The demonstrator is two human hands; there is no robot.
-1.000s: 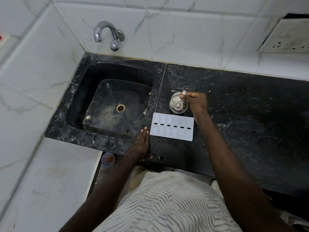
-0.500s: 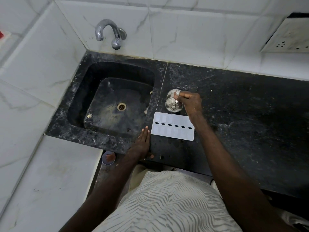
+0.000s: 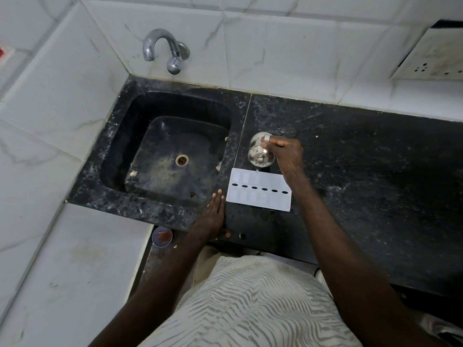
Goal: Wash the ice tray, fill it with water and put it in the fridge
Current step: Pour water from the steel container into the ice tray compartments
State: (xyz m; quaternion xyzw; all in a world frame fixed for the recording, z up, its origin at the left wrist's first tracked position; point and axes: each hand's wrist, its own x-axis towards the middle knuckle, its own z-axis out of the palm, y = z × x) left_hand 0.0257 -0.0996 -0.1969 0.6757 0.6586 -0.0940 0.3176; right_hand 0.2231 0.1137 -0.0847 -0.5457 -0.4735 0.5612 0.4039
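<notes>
White rect. plastic ice tray (image 3: pixel 259 189) lies flat at frame centre on black speckled stone counter (image 3: pixel 363 171), near its front edge, just right of black square sink (image 3: pixel 117 151). Right hand (image 3: pixel 285 154) curls round small tilted steel pot (image 3: pixel 258 152) at tray's upper edge; thin water stream lands on tray. Left hand (image 3: pixel 213 214), fingers straight, rests flat just left of tray. Counter runs wide to frame right; chrome tap (image 3: pixel 162 50) upper left.

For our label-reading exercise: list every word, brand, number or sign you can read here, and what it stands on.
None readable. The white plastic ice tray, the round steel vessel, the curved chrome tap and the white wall socket plate show no legible writing.
</notes>
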